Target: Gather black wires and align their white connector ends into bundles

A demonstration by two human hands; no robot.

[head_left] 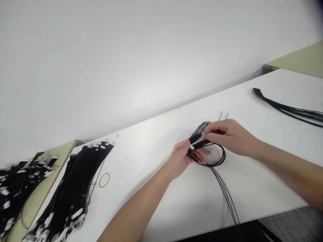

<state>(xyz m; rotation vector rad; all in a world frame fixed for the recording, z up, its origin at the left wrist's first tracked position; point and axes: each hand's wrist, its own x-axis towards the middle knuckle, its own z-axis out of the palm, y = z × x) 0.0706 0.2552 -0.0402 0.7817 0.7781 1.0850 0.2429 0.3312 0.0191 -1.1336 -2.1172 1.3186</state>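
One coiled bundle of thin black cables (196, 137) sits between my two hands above a white worktop (141, 158), its longer spread angled from my left palm up and rightward toward my right fingertips. My left hand (180, 154), the nearer to its gathered end, is the firmer grip, clamped around the strands with the thumb on top beside a small white label (191, 147). My right hand (230, 136) reaches in from the opposite side, thumb and forefinger pinched on upper strands. A rounded loop hangs open below that wrist, while loose cable tails (227, 195) trail toward the near edge. Left of my forearm lies a thin orange-brown ring (99, 182), just beside a long heap of black cables with white tips (78, 178). Well apart at far right, a straighter black cable bundle (290, 109) rests on the worktop.
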